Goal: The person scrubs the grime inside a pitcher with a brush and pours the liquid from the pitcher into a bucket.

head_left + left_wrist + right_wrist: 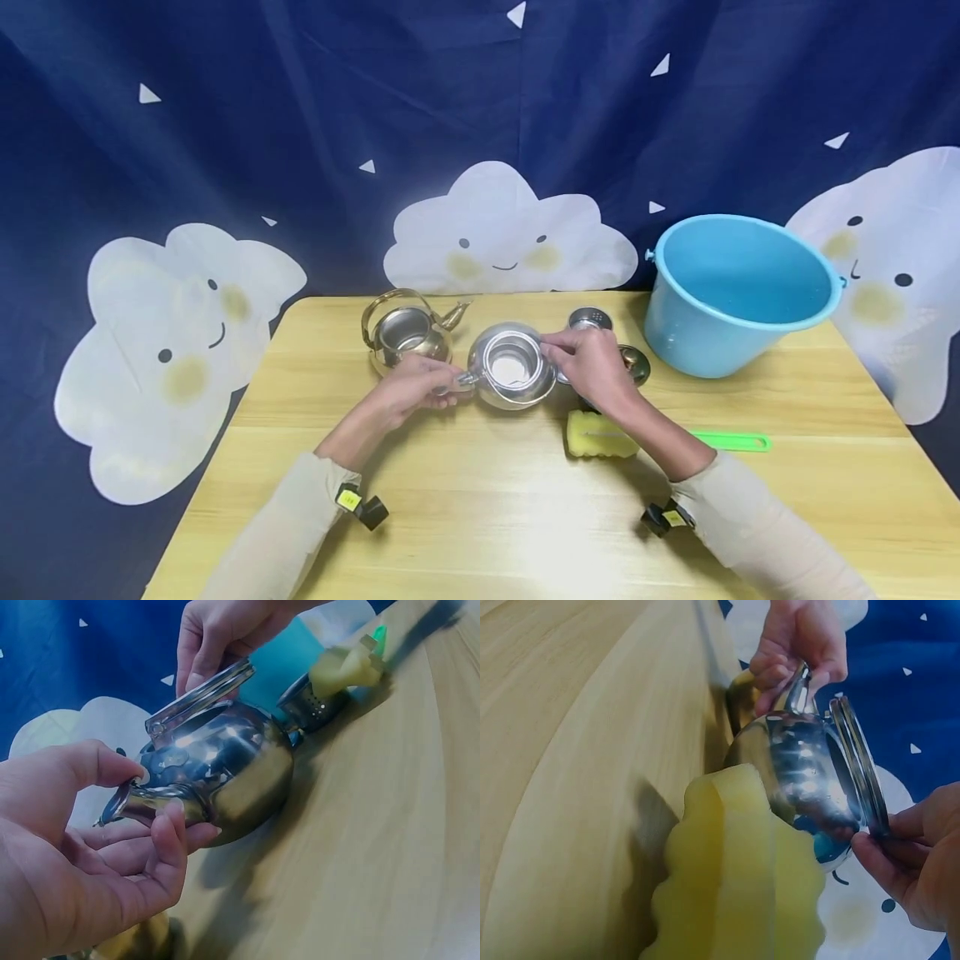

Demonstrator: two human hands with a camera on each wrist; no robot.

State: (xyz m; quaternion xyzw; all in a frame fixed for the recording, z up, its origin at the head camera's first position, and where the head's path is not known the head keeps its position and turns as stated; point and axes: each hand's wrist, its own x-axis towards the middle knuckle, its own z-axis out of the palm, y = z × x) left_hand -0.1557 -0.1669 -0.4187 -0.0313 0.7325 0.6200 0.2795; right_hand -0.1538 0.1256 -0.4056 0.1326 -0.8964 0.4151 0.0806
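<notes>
A shiny silver teapot (pixel 491 342) with its top uncovered is between both hands, over the table. My left hand (pixel 416 387) pinches its spout (pixel 165 796), thumb on top and fingers beneath. On the opposite side, my right hand (pixel 596 362) pinches the folded-down handle (pixel 861 769) beside the round opening. In the left wrist view the pot is tilted, with the flat metal handle lying across its mouth. A yellow sponge brush (pixel 600 435) lies on the table below the right hand, its green handle (pixel 731 441) passing behind the forearm.
A gold teapot (pixel 390 354) with its handle up and no lid stands left of the silver one. Behind the right hand are a perforated metal strainer (pixel 590 317) and a dark lid (pixel 636 364). A blue bucket (pixel 690 333) stands at the back right.
</notes>
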